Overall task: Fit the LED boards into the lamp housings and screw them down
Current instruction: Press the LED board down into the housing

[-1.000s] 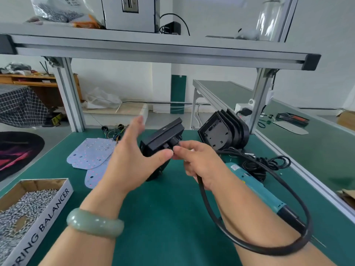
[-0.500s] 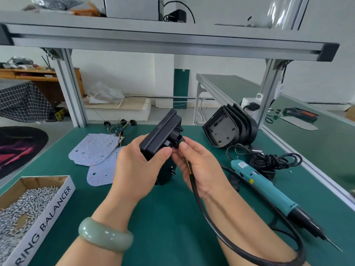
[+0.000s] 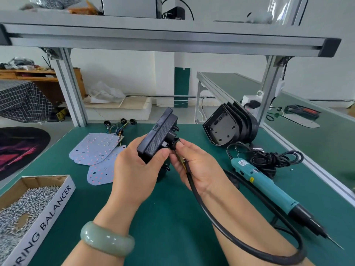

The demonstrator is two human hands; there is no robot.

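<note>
Left hand [image 3: 134,175] grips lamp housing [image 3: 157,137] above surface [image 3: 172,217]; right hand [image 3: 197,166] pinches cable [image 3: 230,235] plug, apparently at housing's rear.

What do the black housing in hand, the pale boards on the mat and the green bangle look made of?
Black lamp housing: moulded plastic by the look, matte, fine woven-pattern texture on one face. Pale flat LED boards: thin rigid sheet, whitish coated surface, punched holes; base material unclear. Pale green bangle: glossy, slightly translucent, jade-like stone or glass.
</note>
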